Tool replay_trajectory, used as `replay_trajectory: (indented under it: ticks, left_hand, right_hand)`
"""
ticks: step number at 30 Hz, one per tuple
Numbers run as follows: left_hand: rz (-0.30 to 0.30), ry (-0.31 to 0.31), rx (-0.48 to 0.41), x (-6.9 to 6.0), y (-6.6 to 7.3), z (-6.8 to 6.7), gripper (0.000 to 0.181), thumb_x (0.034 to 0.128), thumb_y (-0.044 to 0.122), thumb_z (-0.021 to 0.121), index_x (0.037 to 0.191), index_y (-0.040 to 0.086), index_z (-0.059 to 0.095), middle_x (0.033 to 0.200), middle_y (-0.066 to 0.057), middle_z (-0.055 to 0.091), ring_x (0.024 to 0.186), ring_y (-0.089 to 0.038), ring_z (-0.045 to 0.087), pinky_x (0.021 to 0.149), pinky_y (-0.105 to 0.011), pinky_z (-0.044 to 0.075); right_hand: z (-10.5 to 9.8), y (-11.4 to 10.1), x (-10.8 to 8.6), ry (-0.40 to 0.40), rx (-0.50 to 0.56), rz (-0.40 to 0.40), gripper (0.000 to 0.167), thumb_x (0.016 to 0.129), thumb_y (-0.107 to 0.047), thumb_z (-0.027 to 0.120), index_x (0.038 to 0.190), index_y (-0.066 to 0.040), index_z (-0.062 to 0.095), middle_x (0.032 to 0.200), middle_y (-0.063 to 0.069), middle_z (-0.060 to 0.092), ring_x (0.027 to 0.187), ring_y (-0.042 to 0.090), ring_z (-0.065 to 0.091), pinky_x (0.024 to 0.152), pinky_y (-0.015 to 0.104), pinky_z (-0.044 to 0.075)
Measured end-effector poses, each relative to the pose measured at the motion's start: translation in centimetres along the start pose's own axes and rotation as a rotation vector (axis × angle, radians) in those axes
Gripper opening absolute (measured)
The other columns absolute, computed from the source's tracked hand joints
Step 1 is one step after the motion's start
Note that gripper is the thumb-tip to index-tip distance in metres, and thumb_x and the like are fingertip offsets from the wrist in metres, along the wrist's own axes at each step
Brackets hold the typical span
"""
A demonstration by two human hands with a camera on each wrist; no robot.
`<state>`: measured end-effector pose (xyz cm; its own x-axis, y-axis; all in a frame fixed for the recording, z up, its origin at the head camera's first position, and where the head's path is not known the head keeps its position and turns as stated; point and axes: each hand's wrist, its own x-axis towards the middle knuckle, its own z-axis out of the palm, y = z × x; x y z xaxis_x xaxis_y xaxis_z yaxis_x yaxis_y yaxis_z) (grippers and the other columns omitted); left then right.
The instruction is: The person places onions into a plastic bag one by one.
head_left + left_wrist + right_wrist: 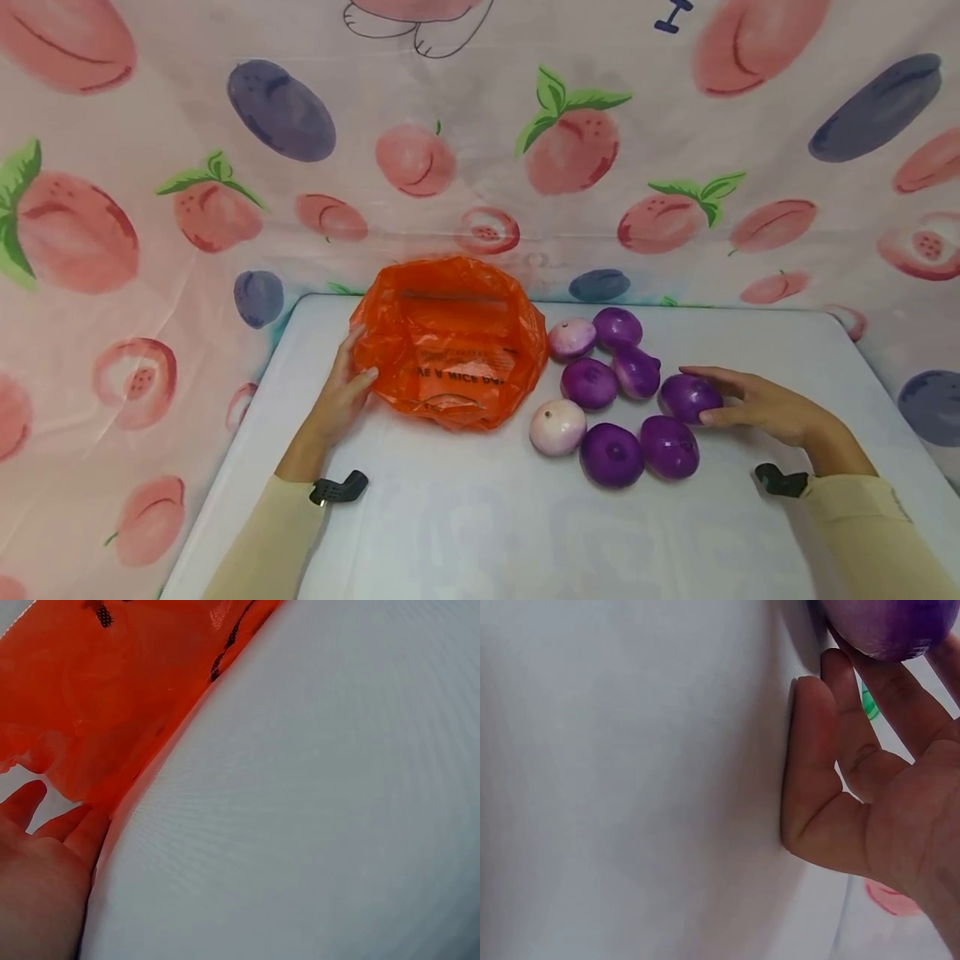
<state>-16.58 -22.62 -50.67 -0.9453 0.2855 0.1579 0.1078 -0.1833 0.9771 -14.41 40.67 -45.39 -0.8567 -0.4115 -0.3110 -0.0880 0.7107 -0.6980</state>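
Observation:
Toward the left of the table stands an orange plastic bag [450,404], its mouth spread wide and printed lettering visible inside. My left hand [345,392] rests against the bag's left side, fairly straight fingers touching the plastic in the left wrist view. At the right, my right hand [761,404] grips a purple onion [690,398] between thumb and fingers. That onion [896,626] shows only partly in the right wrist view. Several other purple onions [613,455] and two pale onions [558,427] lie between the bag and this hand.
A white-covered table [480,533] holds everything. Behind it and to the left hangs a fruit-printed cloth [465,100]. Each wrist carries a black device [341,487]. The nearest onion, a pale one [572,338], lies close beside the bag's right rim.

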Motion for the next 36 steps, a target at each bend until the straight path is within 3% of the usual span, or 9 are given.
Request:
replay_trajectory:
  ticks: [4, 9, 11, 14, 19, 24, 31, 33, 36]
  left_hand:
    - [-0.012, 0.005, -0.007, -0.1, -0.1, -0.2, 0.073, 0.1031, 0.003, 0.047, 0.164, 0.025, 0.012, 0.168, -0.005, 0.011, 0.142, -0.008, 0.039, 0.11, -0.017, 0.044]
    - [-0.03, 0.011, -0.007, -0.2, -0.2, -0.2, 0.072, 0.1037, 0.005, 0.047, 0.163, 0.026, 0.013, 0.167, -0.004, 0.013, 0.141, -0.009, 0.039, 0.11, -0.017, 0.044]
    - [-0.036, 0.01, -0.004, -0.2, -0.2, -0.2, 0.072, 0.1038, 0.006, 0.047, 0.163, 0.026, 0.012, 0.168, -0.005, 0.012, 0.141, -0.009, 0.039, 0.11, -0.017, 0.044]
    - [-0.051, 0.014, 0.005, -0.3, -0.4, -0.2, 0.072, 0.1041, 0.006, 0.047, 0.164, 0.027, 0.012, 0.169, -0.006, 0.011, 0.142, -0.009, 0.038, 0.11, -0.017, 0.044]
    - [-0.055, 0.011, -0.001, -0.3, -0.4, -0.1, 0.072, 0.1041, 0.007, 0.047, 0.164, 0.028, 0.013, 0.169, -0.005, 0.009, 0.143, -0.008, 0.037, 0.11, -0.017, 0.043]
    - [-0.03, 0.004, -0.016, -0.3, -0.3, -0.2, 0.071, 0.1043, 0.006, 0.047, 0.164, 0.026, 0.013, 0.167, -0.004, 0.012, 0.141, -0.009, 0.04, 0.11, -0.018, 0.044]
    - [-0.033, 0.01, -0.03, -0.5, -0.1, -0.2, 0.071, 0.1041, 0.006, 0.047, 0.163, 0.026, 0.014, 0.164, -0.003, 0.018, 0.138, -0.009, 0.043, 0.109, -0.018, 0.045]
    - [-0.035, 0.005, -0.031, -0.2, -0.1, -0.2, 0.071, 0.1041, 0.006, 0.047, 0.163, 0.026, 0.014, 0.165, -0.003, 0.016, 0.139, -0.01, 0.042, 0.109, -0.018, 0.045]
    - [-0.029, -0.005, -0.038, 0.1, -0.1, -0.1, 0.071, 0.1039, 0.006, 0.047, 0.163, 0.026, 0.014, 0.166, -0.004, 0.013, 0.141, -0.01, 0.039, 0.11, -0.018, 0.044]
  right_hand:
    - [0.0, 0.0, 0.5, -0.01, 0.02, -0.003, 0.067, 0.095, -0.027, 0.071, 0.156, -0.026, 0.042, 0.16, 0.013, 0.042, 0.121, -0.027, 0.033, 0.102, 0.021, 0.043]
    - [0.2, 0.2, 0.8, -0.018, 0.062, 0.0, 0.068, 0.095, -0.025, 0.071, 0.156, -0.023, 0.041, 0.161, 0.018, 0.04, 0.119, -0.027, 0.032, 0.111, 0.065, 0.039]
    - [0.3, 0.2, 0.7, -0.017, 0.075, 0.001, 0.069, 0.094, -0.025, 0.071, 0.156, -0.021, 0.041, 0.161, 0.019, 0.039, 0.119, -0.027, 0.031, 0.11, 0.072, 0.035]
    - [0.3, 0.4, 0.6, -0.017, 0.077, 0.013, 0.069, 0.095, -0.025, 0.071, 0.157, -0.021, 0.041, 0.161, 0.018, 0.039, 0.119, -0.027, 0.032, 0.112, 0.049, 0.043]
    - [0.4, 0.2, 0.0, -0.002, 0.14, 0.016, 0.069, 0.097, -0.021, 0.068, 0.158, -0.018, 0.038, 0.162, 0.023, 0.034, 0.118, -0.026, 0.036, 0.094, 0.016, 0.047]
    - [0.5, -0.6, -0.3, 0.046, 0.183, 0.007, 0.067, 0.098, -0.018, 0.066, 0.159, -0.017, 0.036, 0.159, 0.027, 0.036, 0.119, -0.012, 0.049, 0.087, 0.024, 0.057]
    - [0.5, -3.8, 0.3, 0.176, 0.053, 0.025, 0.07, 0.097, -0.034, 0.069, 0.158, -0.021, 0.038, 0.154, 0.018, 0.048, 0.138, 0.047, 0.046, 0.101, 0.061, 0.049]
    - [0.2, -5.0, 0.5, 0.211, 0.038, 0.035, 0.072, 0.096, -0.038, 0.07, 0.159, -0.022, 0.038, 0.152, 0.016, 0.05, 0.138, 0.048, 0.044, 0.101, 0.071, 0.043]
    - [0.0, -6.9, 0.7, 0.258, 0.038, 0.038, 0.072, 0.095, -0.04, 0.072, 0.157, -0.026, 0.04, 0.15, 0.011, 0.053, 0.139, 0.041, 0.045, 0.102, 0.067, 0.043]
